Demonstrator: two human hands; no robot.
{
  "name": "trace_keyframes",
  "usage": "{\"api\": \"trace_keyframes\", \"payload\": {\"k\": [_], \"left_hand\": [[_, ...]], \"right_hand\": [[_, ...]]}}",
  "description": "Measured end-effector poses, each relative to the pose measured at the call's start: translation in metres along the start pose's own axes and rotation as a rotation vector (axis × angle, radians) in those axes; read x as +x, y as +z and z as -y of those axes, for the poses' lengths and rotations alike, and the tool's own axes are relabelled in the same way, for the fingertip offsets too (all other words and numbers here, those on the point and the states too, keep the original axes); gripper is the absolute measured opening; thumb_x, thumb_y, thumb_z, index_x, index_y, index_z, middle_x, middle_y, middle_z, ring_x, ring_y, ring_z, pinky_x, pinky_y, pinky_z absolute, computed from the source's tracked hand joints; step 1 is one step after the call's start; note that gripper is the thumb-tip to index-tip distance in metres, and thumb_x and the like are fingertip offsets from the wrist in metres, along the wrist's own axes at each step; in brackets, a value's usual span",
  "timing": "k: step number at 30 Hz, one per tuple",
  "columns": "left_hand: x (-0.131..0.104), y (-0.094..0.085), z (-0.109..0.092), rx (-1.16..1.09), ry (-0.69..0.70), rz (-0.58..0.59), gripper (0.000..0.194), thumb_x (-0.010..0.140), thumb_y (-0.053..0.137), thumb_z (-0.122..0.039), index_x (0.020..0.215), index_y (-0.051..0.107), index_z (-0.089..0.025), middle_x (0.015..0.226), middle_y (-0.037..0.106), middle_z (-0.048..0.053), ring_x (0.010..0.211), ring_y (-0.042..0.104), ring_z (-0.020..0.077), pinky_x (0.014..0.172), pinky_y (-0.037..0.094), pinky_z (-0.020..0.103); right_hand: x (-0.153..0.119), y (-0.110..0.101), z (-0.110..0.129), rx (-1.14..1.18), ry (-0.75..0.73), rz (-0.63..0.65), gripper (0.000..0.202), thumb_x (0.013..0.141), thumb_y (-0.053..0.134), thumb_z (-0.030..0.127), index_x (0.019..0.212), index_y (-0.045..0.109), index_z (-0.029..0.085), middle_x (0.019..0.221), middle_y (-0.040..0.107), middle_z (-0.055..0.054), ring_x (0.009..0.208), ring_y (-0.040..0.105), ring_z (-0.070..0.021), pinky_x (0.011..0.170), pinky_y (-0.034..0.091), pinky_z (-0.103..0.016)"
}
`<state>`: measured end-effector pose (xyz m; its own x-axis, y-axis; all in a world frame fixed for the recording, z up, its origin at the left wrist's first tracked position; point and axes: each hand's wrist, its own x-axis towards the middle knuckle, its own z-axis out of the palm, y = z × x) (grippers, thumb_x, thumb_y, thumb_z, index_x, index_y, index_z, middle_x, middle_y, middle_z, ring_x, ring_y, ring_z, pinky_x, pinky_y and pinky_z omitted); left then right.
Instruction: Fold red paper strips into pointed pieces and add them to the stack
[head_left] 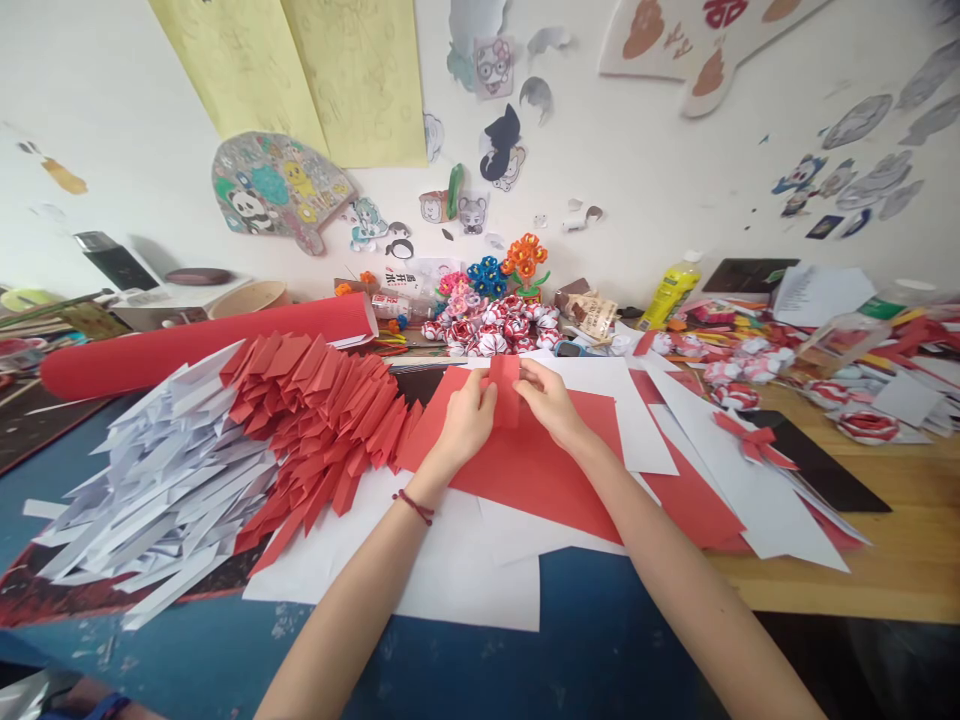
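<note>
Between my two hands is a narrow folded strip of red paper point(505, 392), upright over a large red sheet point(540, 470). My left hand point(471, 415) pinches the strip's left side, its thumb lying along the paper. The fingers of my right hand point(549, 398) are closed at the strip's upper right edge. Under the red sheet lie white sheets point(465, 590). To the left of my left hand spreads a heap of folded red strips point(315, 420), beside a heap of folded white strips point(172, 480).
Behind the heaps lies a red paper roll point(210, 340). Red-and-white paper flowers point(502, 325) are piled by the wall, near a yellow bottle point(670, 290). White sheets point(742, 470), a red paper bow point(754, 440) and a clear bottle point(847, 335) sit at right.
</note>
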<state>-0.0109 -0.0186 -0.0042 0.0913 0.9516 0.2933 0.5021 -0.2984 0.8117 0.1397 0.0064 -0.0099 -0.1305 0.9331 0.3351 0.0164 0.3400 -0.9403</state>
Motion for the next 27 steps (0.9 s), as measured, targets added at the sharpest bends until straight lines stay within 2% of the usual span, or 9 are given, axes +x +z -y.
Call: {"api": "trace_keyframes", "payload": {"k": [4,9,14,19,23,27], "left_hand": [[0.000,-0.002,-0.003,0.057,-0.061,-0.108,0.020,0.094,0.045,-0.038,0.092,0.055,-0.021,0.059,0.054,-0.004,0.053,0.047,0.0137,0.056,0.028,0.023],[0.000,-0.004,-0.006,0.048,0.020,-0.205,0.025,0.094,0.046,-0.035,0.074,0.049,-0.020,0.065,0.055,-0.002,0.059,0.048,0.0117,0.061,0.033,0.023],[-0.002,-0.005,-0.009,-0.004,0.083,-0.259,0.022,0.093,0.048,-0.033,0.077,0.054,-0.019,0.073,0.063,-0.001,0.066,0.054,0.0116,0.066,0.038,0.023],[-0.005,-0.006,-0.012,0.026,0.062,-0.425,0.013,0.090,0.056,-0.034,0.088,0.060,-0.022,0.082,0.070,-0.001,0.071,0.061,0.0127,0.068,0.042,0.024],[-0.007,-0.006,-0.014,0.074,0.046,-0.542,0.012,0.087,0.060,-0.034,0.086,0.060,-0.023,0.080,0.069,-0.002,0.066,0.058,0.0119,0.065,0.041,0.024],[-0.008,-0.007,-0.012,0.164,0.146,-0.604,0.007,0.086,0.061,-0.027,0.083,0.058,-0.021,0.081,0.067,-0.002,0.067,0.055,0.0122,0.065,0.039,0.025]], "right_hand": [[-0.004,0.005,0.003,-0.047,-0.053,0.064,0.034,0.075,0.054,0.016,0.106,0.067,0.022,0.104,0.071,-0.004,0.095,0.066,-0.0205,0.085,0.051,-0.033],[-0.005,0.008,0.003,-0.079,-0.031,0.083,0.035,0.076,0.060,0.018,0.110,0.066,0.022,0.103,0.071,-0.004,0.092,0.066,-0.0204,0.083,0.053,-0.033],[-0.008,0.010,0.007,-0.060,-0.053,0.108,0.022,0.082,0.061,0.029,0.102,0.067,0.021,0.100,0.071,-0.004,0.089,0.067,-0.0209,0.081,0.054,-0.033],[-0.014,0.014,0.013,-0.116,-0.097,0.060,0.020,0.085,0.062,0.034,0.097,0.068,0.019,0.095,0.071,-0.005,0.086,0.069,-0.0221,0.077,0.055,-0.032],[-0.018,0.017,0.017,-0.205,-0.120,0.000,0.021,0.085,0.062,0.036,0.095,0.070,0.019,0.093,0.072,-0.005,0.082,0.069,-0.0221,0.074,0.055,-0.031],[-0.020,0.019,0.018,-0.264,-0.131,-0.024,0.023,0.085,0.062,0.037,0.096,0.071,0.019,0.092,0.073,-0.004,0.080,0.069,-0.0215,0.072,0.054,-0.030]]}}
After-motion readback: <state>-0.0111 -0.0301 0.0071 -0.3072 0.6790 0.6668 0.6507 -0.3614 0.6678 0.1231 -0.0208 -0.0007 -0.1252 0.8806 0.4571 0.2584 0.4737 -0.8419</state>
